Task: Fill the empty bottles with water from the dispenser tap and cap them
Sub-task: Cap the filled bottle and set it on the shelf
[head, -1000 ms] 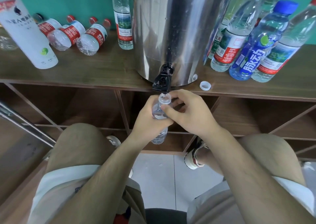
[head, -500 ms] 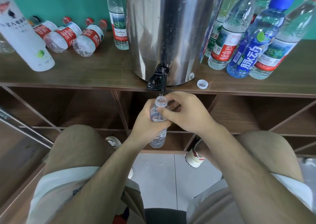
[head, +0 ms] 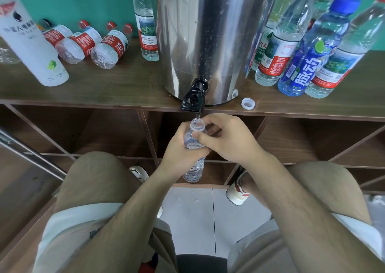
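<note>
A small clear bottle [head: 190, 139] is held upright just below the front edge of the table [head: 104, 89], near its middle. Its open mouth is set directly beneath the black tap [head: 193, 98]. The body of the bottle is wrapped by the left hand [head: 180, 148], whose grip is closed round the middle of the bottle, so that only the neck above and the ribbed lower part below are seen. The shoulder of the bottle is steadied by the right hand [head: 229, 141]: the thumb is pressed against the front of it and the fingers are curled behind the neck, so that this grip too is taken up by the bottle. Water is seen inside the bottle; whether a stream runs from the spout cannot be told for certain.

The steel dispenser [head: 200, 33] is placed at the front edge of the table, with the tap projecting over that edge. A white cap [head: 248, 103] lies open side up just right of the dispenser, near the front edge. Three red-labelled bottles [head: 108, 47] are laid on their sides toward the back left, and a tall white bottle [head: 31, 49] stands tilted in view beside them. One clear upright bottle [head: 145, 33] is set just left of the dispenser. A cluster of capped bottles [head: 277, 54] is stood on the right part of the table, among them a blue bottle [head: 308, 60].
</note>
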A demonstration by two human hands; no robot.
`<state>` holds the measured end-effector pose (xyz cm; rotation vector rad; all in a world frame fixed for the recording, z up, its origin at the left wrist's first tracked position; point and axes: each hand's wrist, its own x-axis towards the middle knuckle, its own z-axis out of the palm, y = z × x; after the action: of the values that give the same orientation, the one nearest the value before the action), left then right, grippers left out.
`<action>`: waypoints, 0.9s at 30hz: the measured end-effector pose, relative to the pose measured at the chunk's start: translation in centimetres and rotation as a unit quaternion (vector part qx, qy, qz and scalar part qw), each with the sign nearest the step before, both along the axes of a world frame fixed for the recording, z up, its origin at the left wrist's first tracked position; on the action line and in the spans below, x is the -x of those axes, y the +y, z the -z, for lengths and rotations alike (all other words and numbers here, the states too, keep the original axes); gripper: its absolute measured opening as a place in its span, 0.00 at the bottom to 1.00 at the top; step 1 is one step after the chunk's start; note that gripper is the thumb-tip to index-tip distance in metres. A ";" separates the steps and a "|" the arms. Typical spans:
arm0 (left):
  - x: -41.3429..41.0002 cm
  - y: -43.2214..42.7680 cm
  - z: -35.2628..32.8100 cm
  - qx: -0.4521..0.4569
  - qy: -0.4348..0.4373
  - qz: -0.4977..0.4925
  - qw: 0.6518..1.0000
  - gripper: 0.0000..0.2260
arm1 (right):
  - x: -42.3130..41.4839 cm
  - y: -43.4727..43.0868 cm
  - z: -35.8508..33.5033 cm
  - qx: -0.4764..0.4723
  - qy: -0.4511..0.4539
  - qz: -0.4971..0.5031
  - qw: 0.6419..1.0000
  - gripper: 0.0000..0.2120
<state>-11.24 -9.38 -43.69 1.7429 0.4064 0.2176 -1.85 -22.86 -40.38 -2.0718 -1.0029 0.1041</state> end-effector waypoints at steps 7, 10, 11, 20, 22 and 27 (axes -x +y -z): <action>-0.1 -0.1 -0.1 -0.004 0.007 -0.004 1.000 0.27 | 0.0 0.0 0.0 0.011 -0.003 -0.001 1.000 0.09; -0.1 -0.1 -0.1 0.001 0.007 -0.005 1.000 0.27 | 0.0 0.0 -0.1 0.010 -0.003 -0.001 1.000 0.09; -0.1 -0.1 -0.1 0.003 0.007 -0.005 1.000 0.27 | 0.0 0.0 -0.1 0.010 -0.004 0.000 1.000 0.09; 0.0 0.1 0.2 0.004 0.003 -0.001 1.000 0.28 | 0.0 0.0 -0.1 0.014 -0.006 0.000 1.000 0.10; -0.1 0.0 0.1 0.002 0.002 -0.002 1.000 0.28 | 0.0 0.0 -0.1 0.014 -0.005 -0.001 1.000 0.10; -0.1 0.0 0.2 0.002 0.003 0.000 1.000 0.27 | 0.0 0.0 -0.1 0.013 -0.004 0.000 1.000 0.09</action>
<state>-11.16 -9.34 -43.84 1.7402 0.4105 0.2114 -1.88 -22.86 -40.26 -2.0975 -1.0120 0.1097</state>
